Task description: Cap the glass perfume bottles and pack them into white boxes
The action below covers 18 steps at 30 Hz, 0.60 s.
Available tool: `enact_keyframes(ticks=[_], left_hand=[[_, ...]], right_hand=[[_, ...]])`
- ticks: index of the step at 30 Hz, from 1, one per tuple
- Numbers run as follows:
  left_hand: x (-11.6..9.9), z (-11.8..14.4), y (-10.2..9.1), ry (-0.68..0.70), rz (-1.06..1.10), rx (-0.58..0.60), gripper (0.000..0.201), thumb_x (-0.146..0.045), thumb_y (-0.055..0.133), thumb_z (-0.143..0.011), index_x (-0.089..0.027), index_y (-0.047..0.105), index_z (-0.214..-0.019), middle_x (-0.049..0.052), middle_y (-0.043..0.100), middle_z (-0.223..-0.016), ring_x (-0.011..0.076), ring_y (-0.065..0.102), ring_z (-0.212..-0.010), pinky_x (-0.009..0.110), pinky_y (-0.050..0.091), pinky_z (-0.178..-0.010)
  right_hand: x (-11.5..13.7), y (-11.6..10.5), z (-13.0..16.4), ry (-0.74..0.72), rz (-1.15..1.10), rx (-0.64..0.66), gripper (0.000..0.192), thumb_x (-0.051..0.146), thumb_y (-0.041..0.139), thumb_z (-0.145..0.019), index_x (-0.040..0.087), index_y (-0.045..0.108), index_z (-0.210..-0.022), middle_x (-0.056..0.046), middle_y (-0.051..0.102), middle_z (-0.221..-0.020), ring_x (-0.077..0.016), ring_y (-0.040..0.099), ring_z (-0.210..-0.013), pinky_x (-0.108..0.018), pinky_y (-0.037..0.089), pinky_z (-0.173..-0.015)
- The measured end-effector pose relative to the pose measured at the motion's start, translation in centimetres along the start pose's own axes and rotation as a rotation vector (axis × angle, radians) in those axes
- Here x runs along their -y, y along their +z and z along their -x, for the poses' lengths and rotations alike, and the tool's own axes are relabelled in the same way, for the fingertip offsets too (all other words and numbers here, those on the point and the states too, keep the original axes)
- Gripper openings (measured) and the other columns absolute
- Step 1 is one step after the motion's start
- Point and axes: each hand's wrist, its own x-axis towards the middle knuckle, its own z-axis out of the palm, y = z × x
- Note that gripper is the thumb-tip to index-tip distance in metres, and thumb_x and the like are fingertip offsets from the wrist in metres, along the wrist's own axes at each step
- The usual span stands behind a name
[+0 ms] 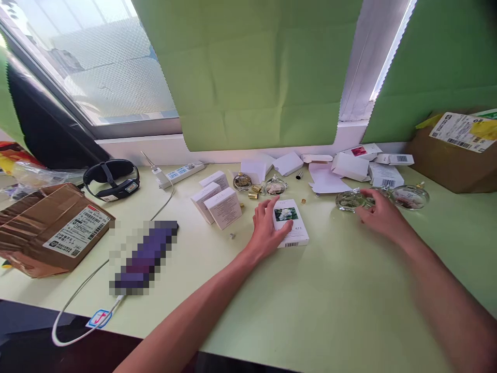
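A pale green table (pixel 334 311) fills the lower half of the frame, its near edge running dark along the bottom left. Behind it, a white sill (pixel 155 147) crosses the middle of the picture. In the upper left, a window (pixel 104 57) with a grey frame lets in bright, hazy daylight. Green paper sheets (pixel 248 72) cover the glass at the upper centre and upper right, creased in squares. Between them, a white window post (pixel 368 62) slants upward, with a thin strip of glare along its right side.
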Motion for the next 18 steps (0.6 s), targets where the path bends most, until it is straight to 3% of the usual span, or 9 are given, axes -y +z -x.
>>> enact_keyframes(ticks=[5,10,13,18], left_hand=[[-0.4,0.4,-0.2,0.099,-0.107,0.080,0.073,-0.048,0.064,-0.086,-0.032,0.033,-0.149,0.009,0.035,-0.147,0.0299,0.028,-0.141,0.049,0.021,-0.120],[-0.8,0.6,-0.3,0.301,-0.217,0.230,0.072,-0.055,0.068,-0.082,-0.029,0.044,-0.145,0.009,0.045,-0.144,0.0312,0.031,-0.139,0.049,0.017,-0.122],[-0.7,0.7,-0.3,0.366,-0.259,0.244,0.065,-0.044,0.068,-0.083,-0.027,0.049,-0.143,0.010,0.049,-0.140,0.0292,0.035,-0.137,0.050,0.015,-0.123],[-0.7,0.5,-0.8,0.466,-0.310,0.215,0.030,-0.030,0.064,-0.085,-0.032,0.071,-0.114,0.005,0.053,-0.137,0.0256,0.040,-0.136,0.052,0.003,-0.124]], right_hand=[[-0.7,0.7,-0.3,0.039,0.066,0.142,0.073,0.048,0.060,-0.083,0.018,0.038,-0.146,-0.002,0.066,-0.066,-0.0255,0.062,-0.065,-0.034,0.044,-0.061],[-1.3,1.6,-0.6,0.010,0.088,0.143,0.073,0.058,0.057,-0.085,0.012,0.046,-0.141,-0.003,0.064,-0.064,-0.0294,0.064,-0.074,-0.039,0.046,-0.069],[-1.1,1.7,-0.5,-0.012,0.085,0.150,0.075,0.061,0.060,-0.082,0.013,0.049,-0.138,-0.006,0.066,-0.075,-0.0277,0.063,-0.075,-0.039,0.048,-0.072],[-1.0,-0.6,0.0,-0.090,0.018,0.143,0.081,0.065,0.073,-0.068,0.029,0.050,-0.137,-0.012,0.061,-0.125,-0.0173,0.060,-0.063,-0.035,0.052,-0.059]])
